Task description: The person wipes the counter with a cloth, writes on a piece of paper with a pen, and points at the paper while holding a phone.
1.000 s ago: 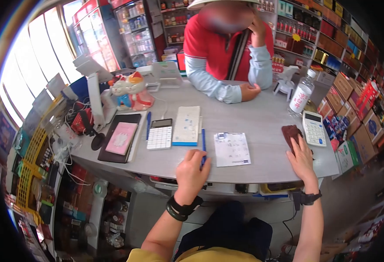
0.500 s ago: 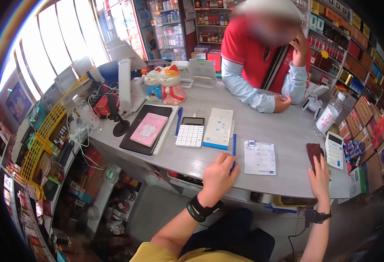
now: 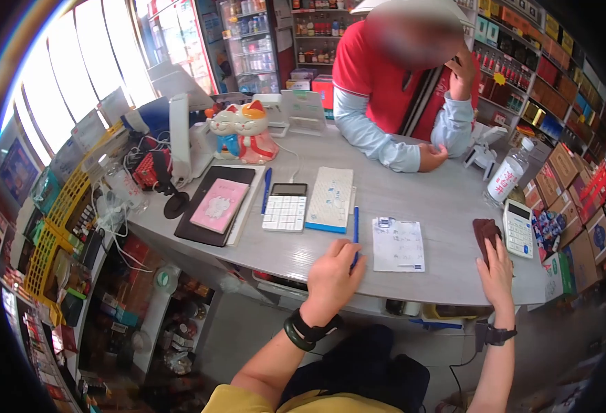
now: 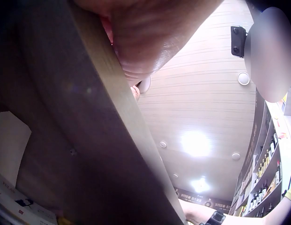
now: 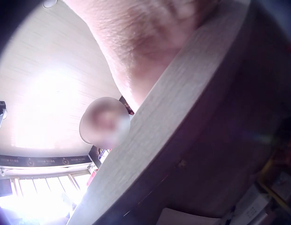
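At the counter's near edge my left hand [image 3: 335,272], fingers curled, holds a blue pen [image 3: 356,227] between thumb and fingers, its upper part pointing away from me. Just right of the pen lies a white slip of paper [image 3: 398,246] with handwriting. My right hand [image 3: 497,274] rests flat with fingers extended on a folded dark brown cloth [image 3: 485,230]. A white calculator [image 3: 518,230] sits beside that cloth. In the wrist views, the left palm [image 4: 154,37] and the right palm [image 5: 145,42] lie over the counter edge; their fingers are hidden there.
Left of the pen lie a pad [image 3: 330,198], another calculator [image 3: 286,212], a second blue pen [image 3: 267,191] and a pink notebook [image 3: 220,205] on a black folder. A water bottle [image 3: 508,173] stands at right. Across the counter [image 3: 385,193] a person in red [image 3: 392,89] leans on it.
The head view swung left, then slightly back, shifting everything in the picture. Both hands keep their places, the left with the pen and the right on the cloth.
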A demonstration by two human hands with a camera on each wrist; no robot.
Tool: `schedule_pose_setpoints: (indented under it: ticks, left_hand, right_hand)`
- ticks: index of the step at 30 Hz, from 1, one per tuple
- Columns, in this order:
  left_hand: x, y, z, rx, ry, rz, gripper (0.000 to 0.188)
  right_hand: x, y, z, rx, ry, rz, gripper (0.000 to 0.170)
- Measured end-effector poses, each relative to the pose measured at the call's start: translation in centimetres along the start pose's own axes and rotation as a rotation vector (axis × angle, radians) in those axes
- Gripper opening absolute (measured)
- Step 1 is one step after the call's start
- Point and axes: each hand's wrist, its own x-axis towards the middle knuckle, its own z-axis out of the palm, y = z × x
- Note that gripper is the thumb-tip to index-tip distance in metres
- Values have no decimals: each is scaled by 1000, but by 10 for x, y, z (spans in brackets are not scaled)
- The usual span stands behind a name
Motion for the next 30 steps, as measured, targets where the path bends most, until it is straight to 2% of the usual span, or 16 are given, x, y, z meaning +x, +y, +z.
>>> schedule_pose_setpoints:
  ticks: [9, 14, 30]
  left_hand:
    - [1, 1, -2, 6, -28, -13, 17]
    - [2, 0, -1, 29, 16, 60, 18]
    - [1, -3, 2, 50, 9, 49, 19]
  right_hand:
    - [-1, -4, -3, -2, 6, 9, 58]
    - [-1, -4, -3, -1, 7, 15, 58]
    - [-1, -2, -1, -10, 27, 8, 58]
